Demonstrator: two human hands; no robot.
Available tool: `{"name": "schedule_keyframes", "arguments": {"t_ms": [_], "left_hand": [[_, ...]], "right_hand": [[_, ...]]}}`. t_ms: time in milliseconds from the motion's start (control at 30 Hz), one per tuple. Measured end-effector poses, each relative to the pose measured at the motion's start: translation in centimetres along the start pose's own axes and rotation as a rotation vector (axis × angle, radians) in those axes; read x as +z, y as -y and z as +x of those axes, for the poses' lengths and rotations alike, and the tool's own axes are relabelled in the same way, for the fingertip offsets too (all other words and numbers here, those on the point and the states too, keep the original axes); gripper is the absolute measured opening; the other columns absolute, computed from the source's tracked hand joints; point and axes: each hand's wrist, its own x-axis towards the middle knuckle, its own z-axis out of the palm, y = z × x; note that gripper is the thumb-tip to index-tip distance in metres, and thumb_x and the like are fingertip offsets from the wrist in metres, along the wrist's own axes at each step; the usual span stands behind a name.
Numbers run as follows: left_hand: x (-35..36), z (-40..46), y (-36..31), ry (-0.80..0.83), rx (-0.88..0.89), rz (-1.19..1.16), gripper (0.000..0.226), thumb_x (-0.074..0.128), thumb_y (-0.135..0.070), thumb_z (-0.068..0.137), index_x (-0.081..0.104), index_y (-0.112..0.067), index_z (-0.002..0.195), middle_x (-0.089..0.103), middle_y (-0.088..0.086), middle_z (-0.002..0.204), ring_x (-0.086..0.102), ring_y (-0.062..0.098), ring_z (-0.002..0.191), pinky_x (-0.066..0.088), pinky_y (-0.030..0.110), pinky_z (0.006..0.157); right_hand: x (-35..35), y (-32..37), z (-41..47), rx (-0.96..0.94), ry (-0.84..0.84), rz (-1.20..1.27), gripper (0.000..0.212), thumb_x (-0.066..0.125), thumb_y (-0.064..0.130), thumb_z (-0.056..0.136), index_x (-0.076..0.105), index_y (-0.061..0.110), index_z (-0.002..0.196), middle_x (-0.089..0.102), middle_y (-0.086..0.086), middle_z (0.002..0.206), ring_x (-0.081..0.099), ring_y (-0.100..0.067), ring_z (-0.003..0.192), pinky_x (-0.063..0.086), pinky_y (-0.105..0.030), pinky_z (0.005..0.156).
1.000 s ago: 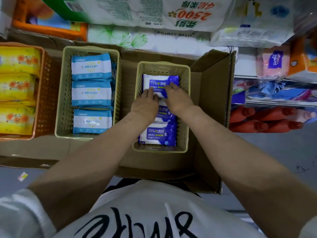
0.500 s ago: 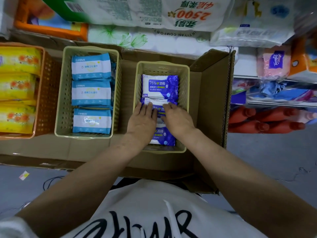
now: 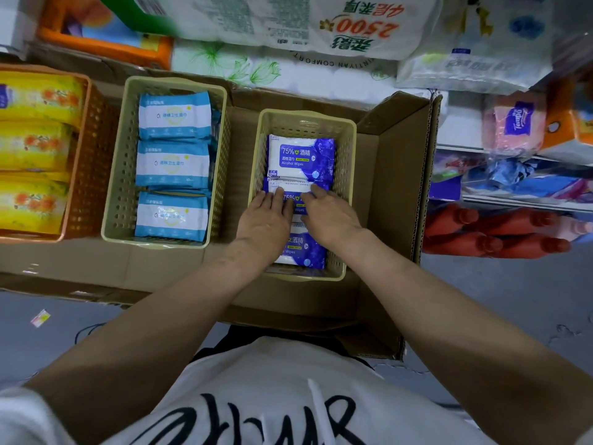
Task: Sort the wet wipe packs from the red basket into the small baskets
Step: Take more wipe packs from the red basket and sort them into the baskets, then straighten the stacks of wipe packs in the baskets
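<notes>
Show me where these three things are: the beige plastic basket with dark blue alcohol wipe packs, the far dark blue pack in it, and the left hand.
Beige plastic basket [image 3: 306,118]: head view, far rim.
Far dark blue alcohol wipe pack [image 3: 300,155]: head view, label.
Left hand [image 3: 263,221]: head view, back of hand.

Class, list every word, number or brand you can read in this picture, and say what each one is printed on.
"75%" and "Alcohol Wipes": dark blue wipe pack at the far end of the right basket.
"2500", seen upside down: big white tissue bag at the top.
"COMFORT", upside down: floral roll pack beneath it.
"Tempo": pink tissue pack on the right.
Light blue packs: Chinese print too small to read.
</notes>
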Motion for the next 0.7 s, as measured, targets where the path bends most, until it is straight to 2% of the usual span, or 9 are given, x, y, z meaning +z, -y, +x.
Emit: {"name": "schedule_keyframes", "arguments": {"t_ms": [133, 167, 233, 267, 333, 400, 500, 600, 700], "left_hand": [[-0.4, 0.5, 0.2, -0.072, -0.018, -0.07, 0.077, 0.066, -0.025, 0.087, 0.024, -0.009, 0.15, 0.017, 0.019, 0.159, 0.026, 0.031, 0.145, 0.015, 0.039, 0.12], [-0.5, 0.8, 0.3, -0.113, -0.033, -0.072, 0.075, 0.065, -0.023, 0.087, 0.026, -0.009, 0.149, 0.017, 0.019, 0.159, 0.023, 0.031, 0.146, 0.016, 0.04, 0.12], [-0.9, 1.8, 0.7, -0.156, -0.07, -0.037, 0.078, 0.061, -0.023, 0.09, 0.017, -0.008, 0.153, 0.008, 0.017, 0.162, 0.01, 0.031, 0.15, 0.009, 0.042, 0.121], [-1.2, 2.3, 0.9, -0.148, -0.082, -0.012, 0.08, 0.058, -0.024, 0.092, 0.01, -0.009, 0.155, 0.004, 0.016, 0.163, 0.004, 0.03, 0.151, 0.004, 0.042, 0.122], [-1.6, 3.4, 1.3, -0.116, -0.073, 0.045, 0.08, 0.054, -0.029, 0.095, 0.005, -0.011, 0.156, 0.002, 0.015, 0.163, 0.004, 0.029, 0.151, 0.001, 0.044, 0.123], [-1.8, 4.0, 1.4, -0.099, -0.045, 0.083, 0.077, 0.052, -0.032, 0.095, 0.009, -0.011, 0.156, 0.007, 0.015, 0.163, 0.011, 0.029, 0.15, 0.003, 0.044, 0.122], [-1.6, 3.3, 1.6, -0.148, -0.024, 0.03, 0.072, 0.053, -0.027, 0.094, 0.017, -0.01, 0.154, 0.012, 0.017, 0.162, 0.018, 0.029, 0.148, 0.005, 0.042, 0.122], [-0.6, 0.7, 1.3, -0.233, 0.006, -0.025, 0.07, 0.058, -0.02, 0.091, 0.024, -0.012, 0.152, 0.025, 0.016, 0.158, 0.029, 0.028, 0.144, 0.006, 0.041, 0.122], [1.2, -2.7, -0.1, -0.208, 0.05, -0.001, 0.059, 0.055, -0.021, 0.092, 0.034, -0.016, 0.146, 0.038, 0.012, 0.151, 0.043, 0.026, 0.135, 0.007, 0.043, 0.122]], "right_hand": [[-0.5, -0.3, 0.3, -0.01, -0.111, 0.093, 0.054, 0.054, 0.02, 0.099, 0.035, 0.014, 0.149, 0.032, -0.013, 0.155, 0.033, -0.03, 0.141, 0.035, -0.039, 0.111], [-0.8, -0.4, 0.6, -0.013, -0.163, 0.099, 0.057, 0.053, 0.017, 0.1, 0.03, 0.013, 0.151, 0.028, -0.014, 0.158, 0.029, -0.031, 0.144, 0.03, -0.038, 0.115], [-1.6, -0.4, 1.4, 0.006, -0.211, 0.11, 0.062, 0.052, 0.016, 0.1, 0.023, 0.012, 0.154, 0.022, -0.014, 0.16, 0.021, -0.032, 0.148, 0.023, -0.038, 0.118], [-2.0, -0.4, 1.9, 0.027, -0.19, 0.127, 0.063, 0.053, 0.017, 0.099, 0.022, 0.011, 0.154, 0.023, -0.014, 0.159, 0.023, -0.033, 0.147, 0.025, -0.041, 0.118], [-2.5, -0.4, 3.0, 0.046, -0.098, 0.121, 0.059, 0.054, 0.018, 0.099, 0.027, 0.009, 0.15, 0.034, -0.016, 0.153, 0.038, -0.035, 0.139, 0.037, -0.044, 0.111], [-2.8, -0.4, 3.5, 0.042, -0.027, 0.064, 0.05, 0.052, 0.018, 0.1, 0.036, 0.008, 0.145, 0.044, -0.015, 0.144, 0.05, -0.035, 0.128, 0.045, -0.044, 0.102], [-2.7, -0.5, 3.1, 0.014, -0.054, 0.03, 0.048, 0.053, 0.021, 0.099, 0.039, 0.008, 0.143, 0.045, -0.014, 0.143, 0.051, -0.034, 0.126, 0.047, -0.043, 0.099], [-1.1, -0.4, 1.0, -0.059, -0.099, 0.02, 0.063, 0.062, 0.027, 0.094, 0.034, 0.009, 0.148, 0.033, -0.013, 0.156, 0.039, -0.031, 0.138, 0.041, -0.042, 0.106], [1.3, 0.0, -1.2, -0.094, -0.031, -0.056, 0.086, 0.07, 0.034, 0.088, 0.02, 0.012, 0.154, 0.016, -0.009, 0.163, 0.018, -0.027, 0.149, 0.033, -0.042, 0.114]]}}
